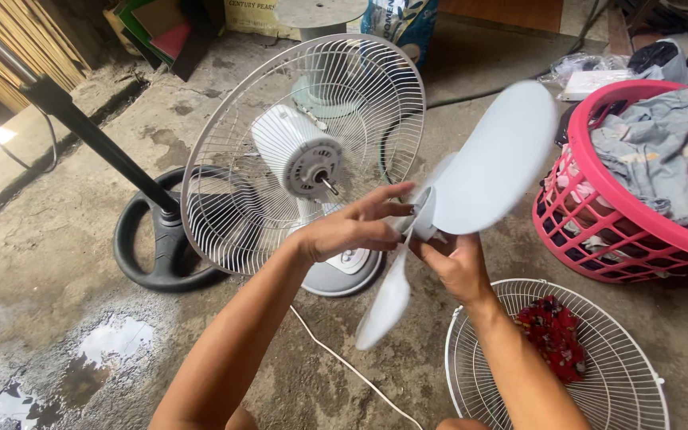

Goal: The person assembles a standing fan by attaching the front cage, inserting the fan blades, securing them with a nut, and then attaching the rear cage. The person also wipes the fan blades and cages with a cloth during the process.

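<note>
Forearms fill the near view; both hands meet on the blade hub, held in mid-air just right of the motor shaft. Left hand pinches the hub from the front, fingers narrow. Right hand cups it from below, closed on it. Rear guard stands behind the grip; front guard lies below the right wrist. Judgement: hold by the hub, not the blurred vanes, and keep it square to the shaft.

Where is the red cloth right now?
In the head view, lower right: the red cloth lies inside the detached white fan grille on the floor, below the pink laundry basket and beside the right hand.
</note>
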